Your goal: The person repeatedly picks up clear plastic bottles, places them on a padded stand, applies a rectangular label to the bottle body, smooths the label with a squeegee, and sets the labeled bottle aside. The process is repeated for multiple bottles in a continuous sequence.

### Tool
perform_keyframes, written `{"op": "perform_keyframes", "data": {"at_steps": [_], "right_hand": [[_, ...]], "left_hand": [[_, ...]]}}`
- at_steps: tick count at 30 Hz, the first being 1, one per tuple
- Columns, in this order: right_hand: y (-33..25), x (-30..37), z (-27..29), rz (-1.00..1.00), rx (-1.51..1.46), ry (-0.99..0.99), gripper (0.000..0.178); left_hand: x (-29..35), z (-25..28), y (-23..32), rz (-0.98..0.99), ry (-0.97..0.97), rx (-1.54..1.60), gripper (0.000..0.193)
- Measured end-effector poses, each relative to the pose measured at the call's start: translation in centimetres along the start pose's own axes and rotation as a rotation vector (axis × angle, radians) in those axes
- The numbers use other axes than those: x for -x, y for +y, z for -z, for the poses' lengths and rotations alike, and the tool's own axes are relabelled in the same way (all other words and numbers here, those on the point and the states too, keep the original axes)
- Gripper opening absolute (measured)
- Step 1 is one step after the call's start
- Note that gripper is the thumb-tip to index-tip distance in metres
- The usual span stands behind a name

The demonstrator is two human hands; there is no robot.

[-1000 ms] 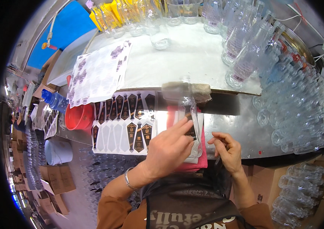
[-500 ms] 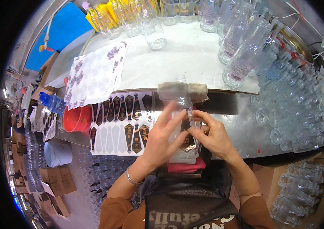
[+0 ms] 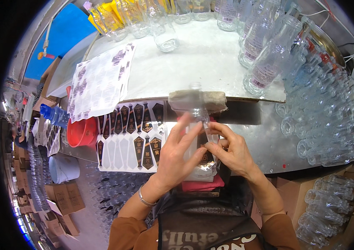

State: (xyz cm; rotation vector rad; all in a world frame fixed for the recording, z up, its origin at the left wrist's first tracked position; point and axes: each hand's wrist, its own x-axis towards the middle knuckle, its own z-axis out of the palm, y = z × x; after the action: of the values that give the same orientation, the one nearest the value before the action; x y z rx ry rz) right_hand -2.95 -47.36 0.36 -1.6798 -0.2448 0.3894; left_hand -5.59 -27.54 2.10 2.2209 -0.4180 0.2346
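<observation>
At the left, cardboard boxes (image 3: 64, 196) stand on the floor below a white bucket (image 3: 65, 171) whose contents cannot be made out. A blue plastic bottle (image 3: 54, 114) sits just beside a red bucket (image 3: 81, 135), which is partly covered by printed white sheets (image 3: 99, 85), so what it holds is hidden. Next lies a backing sheet (image 3: 122, 154) carrying black, tapering labels. The left hand (image 3: 177, 156) has its fingers spread, touching the near bottle's left side. That clear bottle (image 3: 207, 170) lies on its side between the hands, its neck over a cloth roll (image 3: 215, 101) and a black label (image 3: 204, 156) on its upper face; pink cloth (image 3: 204, 184) shows beneath. The right hand (image 3: 235, 152) curls its thumb and index finger onto the label's right part; whether they grip cannot be told. Farther right stand clear labelled bottles (image 3: 264, 68), then massed glass bottles (image 3: 327, 112), and below, an open carton (image 3: 287, 198) holds more bottles (image 3: 327, 208) lying down.
</observation>
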Motion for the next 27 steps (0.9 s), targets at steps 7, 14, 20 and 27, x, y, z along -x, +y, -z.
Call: {"op": "perform_keyframes", "data": {"at_steps": [7,14,20,27], "right_hand": [[0.3,-0.1,-0.3,0.017,-0.045,0.046,0.055],[1.1,0.2,0.1,0.000,-0.119,-0.011,0.057],[0.8,3.3,0.4,-0.138,-0.136,-0.131,0.062],[0.5,4.0,-0.3,-0.118,-0.179,-0.086,0.060]], "left_hand": [[-0.2,0.0,0.2,0.005,0.000,-0.029,0.062],[0.0,0.0,0.4,0.039,-0.017,-0.001,0.064],[3.7,0.0,0.9,0.465,-0.115,0.651,0.084],[4.0,-0.2,0.7,0.418,-0.117,0.852,0.083]]}}
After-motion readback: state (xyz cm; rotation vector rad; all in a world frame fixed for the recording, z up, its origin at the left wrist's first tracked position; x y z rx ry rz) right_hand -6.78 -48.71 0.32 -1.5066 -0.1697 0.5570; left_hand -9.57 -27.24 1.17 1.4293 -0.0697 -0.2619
